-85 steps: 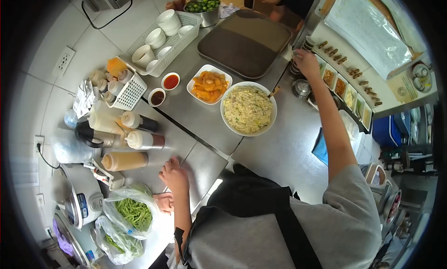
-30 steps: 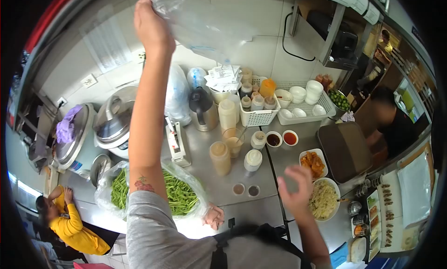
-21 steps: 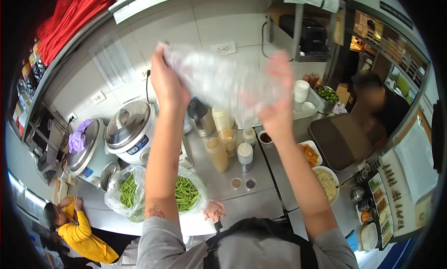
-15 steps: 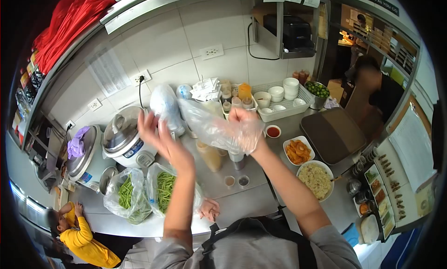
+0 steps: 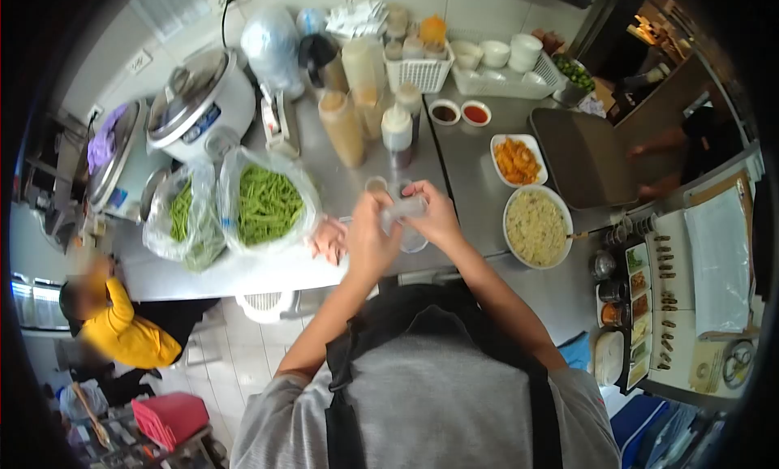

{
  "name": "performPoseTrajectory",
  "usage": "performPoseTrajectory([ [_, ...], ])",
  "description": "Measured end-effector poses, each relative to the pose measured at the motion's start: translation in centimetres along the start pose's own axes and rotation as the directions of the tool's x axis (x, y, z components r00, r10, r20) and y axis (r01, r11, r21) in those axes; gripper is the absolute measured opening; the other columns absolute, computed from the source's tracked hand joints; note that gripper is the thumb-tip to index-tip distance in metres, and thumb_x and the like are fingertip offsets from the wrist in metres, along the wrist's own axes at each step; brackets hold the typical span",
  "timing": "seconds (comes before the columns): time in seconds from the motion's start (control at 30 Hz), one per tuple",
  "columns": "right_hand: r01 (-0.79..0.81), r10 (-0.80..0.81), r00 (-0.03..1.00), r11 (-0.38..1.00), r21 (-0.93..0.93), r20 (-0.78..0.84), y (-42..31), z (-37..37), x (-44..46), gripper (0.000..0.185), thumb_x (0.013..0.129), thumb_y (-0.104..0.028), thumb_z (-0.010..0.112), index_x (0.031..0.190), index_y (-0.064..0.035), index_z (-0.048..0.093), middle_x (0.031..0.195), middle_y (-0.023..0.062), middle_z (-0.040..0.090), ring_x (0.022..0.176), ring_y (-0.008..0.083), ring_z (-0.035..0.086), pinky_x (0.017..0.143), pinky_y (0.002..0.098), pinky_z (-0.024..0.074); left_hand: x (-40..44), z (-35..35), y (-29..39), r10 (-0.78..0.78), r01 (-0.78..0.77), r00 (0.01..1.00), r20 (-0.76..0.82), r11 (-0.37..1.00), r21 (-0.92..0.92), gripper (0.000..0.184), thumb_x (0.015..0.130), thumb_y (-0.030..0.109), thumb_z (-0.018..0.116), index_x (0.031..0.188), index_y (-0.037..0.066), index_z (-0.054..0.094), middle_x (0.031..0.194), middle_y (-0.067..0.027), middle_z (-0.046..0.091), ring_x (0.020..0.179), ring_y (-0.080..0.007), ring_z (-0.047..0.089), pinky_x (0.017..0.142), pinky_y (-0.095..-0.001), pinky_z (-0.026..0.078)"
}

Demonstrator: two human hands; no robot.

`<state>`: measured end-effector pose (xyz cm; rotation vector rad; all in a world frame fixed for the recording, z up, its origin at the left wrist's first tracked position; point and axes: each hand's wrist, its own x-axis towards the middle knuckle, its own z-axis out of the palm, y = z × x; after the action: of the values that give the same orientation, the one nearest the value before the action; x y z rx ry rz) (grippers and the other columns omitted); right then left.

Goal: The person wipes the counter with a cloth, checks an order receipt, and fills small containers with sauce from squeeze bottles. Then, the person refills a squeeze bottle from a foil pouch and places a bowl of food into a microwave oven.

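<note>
My left hand (image 5: 376, 235) and my right hand (image 5: 435, 216) meet above the counter's front edge, fingers closed around a small clear plastic piece (image 5: 408, 207), which looks like a sauce cup or lid; blur hides its exact shape. Below it, another clear round piece (image 5: 413, 240) shows between my wrists. Just beyond my fingers is a small sauce cup (image 5: 376, 184), with a second one partly hidden by my right hand. A squeeze bottle with a white top (image 5: 397, 135) stands behind them. To the left of my left hand lies a crumpled pinkish thing (image 5: 329, 240).
Bags of cut green beans (image 5: 264, 205) sit at left before a rice cooker (image 5: 199, 112). At right are a bowl of pale chopped food (image 5: 535, 225), an orange-food dish (image 5: 518, 161) and a dark tray (image 5: 580, 157). A person in yellow (image 5: 138, 331) is at far left.
My view has tipped downward. The clear plastic bag is no longer in my right hand. Both hands have come down and together around the small plastic piece. Two dark and red sauce bowls now show.
</note>
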<state>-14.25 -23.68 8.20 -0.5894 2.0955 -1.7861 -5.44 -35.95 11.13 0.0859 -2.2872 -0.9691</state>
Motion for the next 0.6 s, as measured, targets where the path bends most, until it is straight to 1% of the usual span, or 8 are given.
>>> performPoseTrajectory([
  [0.07, -0.182, 0.080, 0.970, 0.863, 0.471, 0.228, -0.2, 1.1, -1.7, 0.033, 0.076, 0.001, 0.063, 0.106, -0.0055, 0.050, 0.098, 0.0033, 0.059, 0.083, 0.0119, 0.058, 0.072, 0.0286, 0.0472, -0.4, -1.7, -2.0, -0.162, 0.158, 0.987, 0.017, 0.977, 0.146, 0.054, 0.060, -0.007, 0.065, 0.110, 0.008, 0.050, 0.091, -0.0081, 0.051, 0.079, -0.0244, 0.055, 0.072, -0.0339, 0.046],
  [0.2, -0.530, 0.145, 0.835, 0.475, 0.703, 0.531, 0.1, 2.0, -4.4, 0.030, 0.078, 0.004, 0.060, 0.101, -0.0102, 0.047, 0.091, -0.0020, 0.053, 0.086, 0.0054, 0.050, 0.072, 0.0216, 0.0420, -2.4, -3.4, -4.8, -0.445, 0.439, 0.894, 0.045, 0.892, 0.106, 0.074, 0.059, -0.011, 0.059, 0.128, 0.012, 0.048, 0.095, -0.0067, 0.053, 0.078, -0.0204, 0.054, 0.071, -0.0316, 0.047],
  [0.3, -0.222, 0.035, 0.928, 0.850, 0.477, 0.371, 1.1, 3.1, -5.2, 0.029, 0.076, 0.004, 0.062, 0.099, -0.0093, 0.048, 0.092, -0.0018, 0.052, 0.082, 0.0074, 0.050, 0.067, 0.0223, 0.0421, -4.5, -2.2, -5.9, -0.402, 0.394, 0.916, -0.005, 0.899, -0.190, 0.084, 0.059, -0.014, 0.056, 0.137, 0.014, 0.042, 0.092, -0.0052, 0.054, 0.076, -0.0154, 0.054, 0.069, -0.0260, 0.046],
  [0.33, -0.019, -0.024, 0.968, 0.986, 0.167, 0.249, 2.5, 3.1, -4.8, 0.032, 0.073, 0.005, 0.062, 0.100, -0.0082, 0.050, 0.090, -0.0008, 0.053, 0.077, 0.0077, 0.050, 0.063, 0.0228, 0.0425, -5.1, -2.0, -6.3, -0.344, 0.338, 0.939, 0.003, 0.922, -0.187, 0.089, 0.062, -0.014, 0.056, 0.144, 0.015, 0.034, 0.086, -0.0025, 0.055, 0.079, -0.0125, 0.053, 0.070, -0.0227, 0.045],
  [0.43, 0.262, -0.340, 0.934, 0.859, -0.439, -0.107, 4.4, 3.1, -3.8, 0.038, 0.069, 0.007, 0.061, 0.103, -0.0069, 0.053, 0.086, 0.0004, 0.053, 0.072, 0.0067, 0.051, 0.060, 0.0230, 0.0431, -6.3, -1.7, -4.4, -0.423, 0.558, 0.814, 0.399, 0.373, -0.741, 0.090, 0.067, -0.013, 0.055, 0.147, 0.015, 0.026, 0.082, -0.0006, 0.056, 0.082, -0.0114, 0.053, 0.071, -0.0213, 0.044],
  [0.47, 0.261, -0.360, 0.920, 0.858, -0.441, -0.157, 4.9, 3.2, -3.7, 0.044, 0.068, 0.008, 0.063, 0.108, -0.0068, 0.053, 0.080, 0.0001, 0.054, 0.070, 0.0064, 0.052, 0.061, 0.0231, 0.0442, -6.4, -1.6, -4.0, -0.385, 0.623, 0.764, 0.518, 0.233, -0.747, 0.090, 0.070, -0.011, 0.054, 0.149, 0.015, 0.020, 0.082, 0.0002, 0.054, 0.082, -0.0097, 0.053, 0.071, -0.0205, 0.043],
  [0.57, -0.043, 0.031, 0.973, 0.998, -0.047, -0.229, 6.4, 2.8, -3.9, 0.046, 0.067, 0.008, 0.065, 0.109, -0.0064, 0.053, 0.078, -0.0004, 0.054, 0.073, 0.0078, 0.055, 0.062, 0.0229, 0.0451, -5.3, -2.0, -3.1, -0.374, 0.645, 0.749, 0.547, 0.219, -0.732, 0.089, 0.069, -0.010, 0.054, 0.149, 0.015, 0.022, 0.081, 0.0000, 0.053, 0.078, -0.0090, 0.053, 0.069, -0.0214, 0.043],
  [0.6, -0.068, 0.082, 0.981, 0.994, 0.084, -0.173, 6.0, 2.3, -4.1, 0.046, 0.072, 0.007, 0.065, 0.113, -0.0073, 0.053, 0.079, -0.0006, 0.056, 0.075, 0.0081, 0.055, 0.066, 0.0213, 0.0447, -5.1, -2.3, -3.2, -0.359, 0.545, 0.838, 0.411, 0.574, -0.611, 0.088, 0.067, -0.007, 0.055, 0.147, 0.012, 0.025, 0.080, -0.0007, 0.052, 0.075, -0.0103, 0.052, 0.067, -0.0243, 0.044],
])
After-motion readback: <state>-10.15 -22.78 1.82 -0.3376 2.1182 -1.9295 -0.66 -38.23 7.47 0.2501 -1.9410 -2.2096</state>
